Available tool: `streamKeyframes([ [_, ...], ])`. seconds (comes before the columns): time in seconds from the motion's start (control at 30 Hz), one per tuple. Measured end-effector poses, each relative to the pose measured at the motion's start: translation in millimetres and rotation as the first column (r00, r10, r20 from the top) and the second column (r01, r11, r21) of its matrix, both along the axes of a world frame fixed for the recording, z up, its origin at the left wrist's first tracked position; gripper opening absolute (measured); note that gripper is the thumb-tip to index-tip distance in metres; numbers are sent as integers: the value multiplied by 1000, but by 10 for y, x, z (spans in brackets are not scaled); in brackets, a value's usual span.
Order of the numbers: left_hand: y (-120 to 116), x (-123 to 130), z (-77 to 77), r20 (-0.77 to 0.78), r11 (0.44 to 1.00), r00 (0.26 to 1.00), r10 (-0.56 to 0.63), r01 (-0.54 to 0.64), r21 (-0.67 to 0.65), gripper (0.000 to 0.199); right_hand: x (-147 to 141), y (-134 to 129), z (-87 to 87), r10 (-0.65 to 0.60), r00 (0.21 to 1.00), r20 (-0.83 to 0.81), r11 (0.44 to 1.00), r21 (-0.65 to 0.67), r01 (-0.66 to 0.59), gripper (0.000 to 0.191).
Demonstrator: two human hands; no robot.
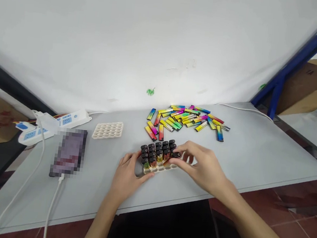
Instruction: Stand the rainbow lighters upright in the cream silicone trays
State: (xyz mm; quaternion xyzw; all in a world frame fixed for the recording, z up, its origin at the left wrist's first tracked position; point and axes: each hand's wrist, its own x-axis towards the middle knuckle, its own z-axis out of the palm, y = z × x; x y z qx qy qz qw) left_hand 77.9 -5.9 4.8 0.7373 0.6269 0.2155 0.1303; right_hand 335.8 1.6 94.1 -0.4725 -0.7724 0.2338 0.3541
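Note:
A cream tray with rows of holes (155, 170) lies near the table's front edge. Several lighters with black tops and see-through coloured bodies (160, 155) stand upright in it, and some front holes are bare. My left hand (127, 172) is braced round the tray's left end, thumb along the front and fingers at the side. In my right hand (195, 161) a lighter with a black top (175, 155) is pinched between thumb and fingers. It tilts over the tray's right end, its lower body pointing down left; whether it touches a hole I cannot tell.
Behind the tray lies a loose pile of shiny multicoloured lighter sleeves (185, 118). A second cream tray (108, 130) sits to the left. Farther left are a blurred phone (70, 153) on a white cable and power strips (69, 120). A white wall (155, 46) rises behind.

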Motion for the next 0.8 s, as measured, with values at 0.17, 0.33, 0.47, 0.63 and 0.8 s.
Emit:
streamKeyframes([
  [0.17, 13, -16, -30, 17, 1000, 1000, -3, 3, 27, 80, -227, -13, -286, -45, 967, 250, 995, 96, 22, 22],
  [0.33, 2, -13, -8, 25, 1000, 1000, -16, 16, 6, 77, -295, -25, -371, -125, 943, 308, 978, 198, 65, 24],
  [0.47, -10, -2, 10, 42, 1000, 999, -9, 9, 1, 75, -368, 1, -352, -118, 934, 337, 974, 222, 43, 25],
  [0.63, -2, -12, -12, 49, 1000, 999, -8, 7, 10, 76, -418, -5, -305, -133, 918, 373, 957, 289, 21, 23],
  [0.8, 14, -13, -6, 26, 1000, 1000, -17, 17, 16, 76, -354, -37, -195, -85, 877, 473, 957, 284, -60, 19],
])
